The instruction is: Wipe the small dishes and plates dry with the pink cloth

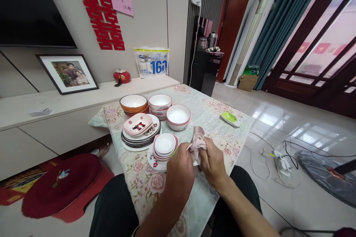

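My left hand (182,166) and my right hand (213,159) are close together over the near part of the table, both closed on a bunched pale pink cloth (198,143). Whether anything is wrapped inside the cloth cannot be seen. Just left of my left hand is a small stack of dishes with a white bowl (165,143) on top. A green edge shows beside that hand, mostly hidden by it. Further back are a stack of plates with a pink square dish (138,123) on top, orange bowls (134,103), white bowls (160,100) and a red-rimmed bowl (178,114).
A green leaf-shaped dish (230,118) lies near the right edge of the flowered tablecloth (155,183). Behind the table, a low cabinet bears a photo frame (68,73), a red pot (121,76) and a plastic bag (152,63). A red stool (62,185) stands left; cables and a power strip (283,164) lie right.
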Demonstrator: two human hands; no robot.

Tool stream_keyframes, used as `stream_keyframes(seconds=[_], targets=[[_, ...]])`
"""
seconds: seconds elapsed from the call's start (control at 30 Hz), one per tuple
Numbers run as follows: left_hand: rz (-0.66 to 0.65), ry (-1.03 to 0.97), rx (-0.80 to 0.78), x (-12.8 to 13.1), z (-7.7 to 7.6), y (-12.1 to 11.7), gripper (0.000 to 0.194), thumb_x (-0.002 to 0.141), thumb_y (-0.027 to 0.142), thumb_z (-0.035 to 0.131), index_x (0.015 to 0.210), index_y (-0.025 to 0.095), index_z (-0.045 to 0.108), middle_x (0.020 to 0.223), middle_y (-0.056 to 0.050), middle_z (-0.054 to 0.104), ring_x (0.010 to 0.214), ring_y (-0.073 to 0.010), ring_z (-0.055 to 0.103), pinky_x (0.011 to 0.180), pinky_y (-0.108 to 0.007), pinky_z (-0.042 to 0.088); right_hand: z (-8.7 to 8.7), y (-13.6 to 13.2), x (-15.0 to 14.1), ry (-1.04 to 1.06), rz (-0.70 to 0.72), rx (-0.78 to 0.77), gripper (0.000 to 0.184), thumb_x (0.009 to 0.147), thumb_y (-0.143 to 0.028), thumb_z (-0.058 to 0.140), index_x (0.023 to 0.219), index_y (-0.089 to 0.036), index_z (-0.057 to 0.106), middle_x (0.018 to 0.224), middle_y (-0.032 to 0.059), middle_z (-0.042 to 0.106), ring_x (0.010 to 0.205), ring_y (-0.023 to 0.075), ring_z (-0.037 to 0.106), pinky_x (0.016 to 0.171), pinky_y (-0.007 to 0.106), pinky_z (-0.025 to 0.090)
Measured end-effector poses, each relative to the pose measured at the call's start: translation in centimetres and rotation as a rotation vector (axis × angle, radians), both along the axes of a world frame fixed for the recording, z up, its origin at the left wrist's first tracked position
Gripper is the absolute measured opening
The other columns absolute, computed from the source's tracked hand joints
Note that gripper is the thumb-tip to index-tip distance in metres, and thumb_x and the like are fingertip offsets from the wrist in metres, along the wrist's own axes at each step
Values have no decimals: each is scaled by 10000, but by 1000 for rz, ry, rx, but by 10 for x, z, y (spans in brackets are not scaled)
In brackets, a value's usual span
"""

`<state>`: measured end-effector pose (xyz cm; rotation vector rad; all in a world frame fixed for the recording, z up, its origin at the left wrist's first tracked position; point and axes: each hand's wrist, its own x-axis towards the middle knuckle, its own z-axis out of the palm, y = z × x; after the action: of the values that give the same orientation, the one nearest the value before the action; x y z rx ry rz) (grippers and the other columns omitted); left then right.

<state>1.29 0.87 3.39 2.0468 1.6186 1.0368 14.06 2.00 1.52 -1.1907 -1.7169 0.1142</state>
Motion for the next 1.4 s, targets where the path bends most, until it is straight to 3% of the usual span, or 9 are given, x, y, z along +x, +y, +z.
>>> stream_keyframes(seconds=[0.17,0.3,0.4,0.47,0.67,0.77,1.03,1.27,1.4], targets=[[209,-239,-9,12,-11,-9,268,900,198,316,1054,164,533,972,-129,700,895,-249,665,749,-354,498,-21,-8,-25,353,-149,-184,228,1011,-330,378,905,-205,536,682,-17,596,570,144,561,522,238,439],[-11,-66,-164,-7,-11,-6,180,854,158,371,879,202,543,802,-71,672,768,-234,646,688,-335,474,-17,-7,-3,-23,75,-95,167,988,-258,412,935,-199,559,749,13,616,623,149,578,569,242,450],[-151,130,-113,-18,-4,0,176,782,97,410,831,203,541,803,-94,678,789,-254,647,710,-350,463,-6,-2,19,-346,225,95,179,967,-190,411,1067,-183,559,780,38,612,657,169,572,589,263,459],[-154,134,-66,-16,0,1,203,793,84,383,835,204,541,810,-97,680,784,-246,648,701,-341,460,-1,0,22,-356,213,132,210,969,-183,412,1131,-183,545,792,42,615,682,176,584,608,271,474],[72,-109,-26,8,-3,-6,254,906,175,310,953,195,559,846,-91,690,798,-237,651,695,-337,470,-19,-6,-19,282,-103,-81,186,1003,-299,406,963,-202,560,753,3,617,625,147,590,570,242,470],[150,-207,-22,8,-10,-11,266,901,184,317,1034,176,546,953,-115,691,882,-238,653,759,-354,489,-30,-13,-31,423,-136,-203,229,1011,-323,379,910,-201,545,684,-17,594,571,141,564,520,234,455],[-164,39,-72,-17,-8,-2,160,783,106,399,803,213,516,824,-92,666,806,-243,639,728,-356,473,-9,-5,19,-265,224,89,193,986,-237,423,1094,-196,577,775,34,610,669,170,587,602,265,474],[138,-260,-65,11,-9,-13,189,905,226,343,955,195,522,873,-87,666,837,-239,638,745,-361,488,-20,-17,-21,363,-81,-174,215,1010,-341,400,933,-207,550,720,-7,607,599,144,570,555,239,464],[76,-241,-154,0,-14,-14,180,882,186,341,945,207,508,872,-67,660,838,-221,644,740,-342,494,-28,-22,-17,288,-27,-213,191,1006,-297,404,960,-203,565,703,-13,607,586,142,567,544,234,450]])
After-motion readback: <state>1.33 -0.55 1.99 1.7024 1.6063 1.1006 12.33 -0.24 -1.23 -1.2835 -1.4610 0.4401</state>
